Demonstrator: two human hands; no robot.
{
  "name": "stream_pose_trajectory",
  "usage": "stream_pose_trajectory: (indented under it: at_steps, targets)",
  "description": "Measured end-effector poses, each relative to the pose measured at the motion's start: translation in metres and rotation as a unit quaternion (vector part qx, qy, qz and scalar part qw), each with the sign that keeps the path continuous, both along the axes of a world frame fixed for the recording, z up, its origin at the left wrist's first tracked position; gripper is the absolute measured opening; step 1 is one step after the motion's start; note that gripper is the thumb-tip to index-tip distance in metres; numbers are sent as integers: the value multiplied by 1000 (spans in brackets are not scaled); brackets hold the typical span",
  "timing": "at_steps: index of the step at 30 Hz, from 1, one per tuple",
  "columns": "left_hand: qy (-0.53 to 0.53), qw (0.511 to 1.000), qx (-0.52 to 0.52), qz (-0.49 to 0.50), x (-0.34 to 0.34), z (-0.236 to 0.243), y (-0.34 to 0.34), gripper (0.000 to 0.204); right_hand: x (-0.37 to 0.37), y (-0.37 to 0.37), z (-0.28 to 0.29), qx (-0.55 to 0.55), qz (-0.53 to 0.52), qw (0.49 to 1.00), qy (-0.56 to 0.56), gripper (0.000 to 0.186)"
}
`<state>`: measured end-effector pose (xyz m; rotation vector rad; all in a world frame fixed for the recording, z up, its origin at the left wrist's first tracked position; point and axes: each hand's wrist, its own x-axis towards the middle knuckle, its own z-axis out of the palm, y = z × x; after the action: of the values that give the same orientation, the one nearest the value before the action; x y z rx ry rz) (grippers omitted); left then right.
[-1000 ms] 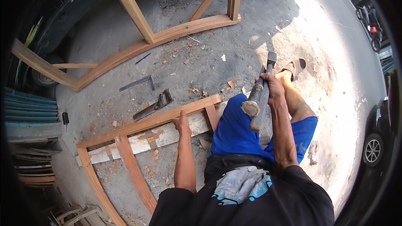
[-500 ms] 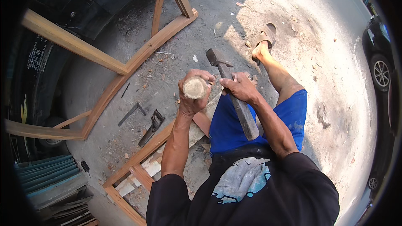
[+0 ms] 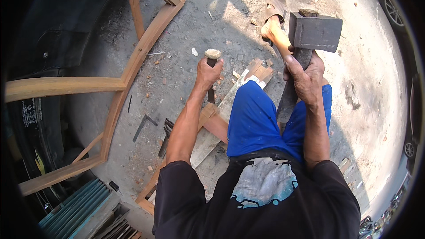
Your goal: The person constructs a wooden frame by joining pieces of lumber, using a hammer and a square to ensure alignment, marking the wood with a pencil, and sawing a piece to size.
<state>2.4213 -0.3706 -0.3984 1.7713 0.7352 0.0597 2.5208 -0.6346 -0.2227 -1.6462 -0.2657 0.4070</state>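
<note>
My left hand (image 3: 206, 75) is wrapped round the handle of a chisel (image 3: 213, 55). The chisel's pale, worn butt faces up, and its blade runs down toward a wooden piece (image 3: 216, 126) beside my knee. Whether the tip touches the wood, I cannot tell. In my right hand (image 3: 308, 79) is a dark mallet (image 3: 317, 32) with a thick block head, gripped on the handle close under the head. The mallet head is raised above my right leg, apart from the chisel. The handle's lower end slants down between my legs.
A large wooden frame (image 3: 116, 99) leans at the left near a dark vehicle. On the concrete lie a metal square (image 3: 142, 128), a dark hand tool (image 3: 166, 136), a whitish board (image 3: 199, 148) and wood offcuts (image 3: 261, 71). Blue-green slats (image 3: 77, 206) are stacked at lower left.
The right hand has swung the mallet up and to the right, its block head now uppermost. The left hand has tilted the chisel, so its blade shows. The whole view has shifted.
</note>
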Motion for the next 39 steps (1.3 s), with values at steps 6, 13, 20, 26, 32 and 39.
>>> stream_pose_trajectory:
  at_steps: [6, 13, 20, 26, 32, 39]
  targets:
    - [57, 998, -15, -3, -3, -3, 0, 25, 14, -8, -19, 44, -71, 997, 0, 28]
    - [9, 999, 31, -31, -8, -7, -4, 21, 28, -3, -19, 11, -106, 994, -36, 27]
    - [46, 985, 85, -143, 0, -4, -29, 31, 5, 34, -157, -325, 252, 896, -164, 48]
    - [30, 983, 97, -150, -7, -12, -22, 34, 30, 29, -54, -147, 51, 985, 73, 24]
    - [-5, 978, 111, -176, -2, -9, -23, 35, 5, 48, -132, -363, 277, 882, -114, 38]
    - [26, 978, 114, -172, 0, -7, -25, 38, 45, 49, -93, -227, 43, 971, 67, 22]
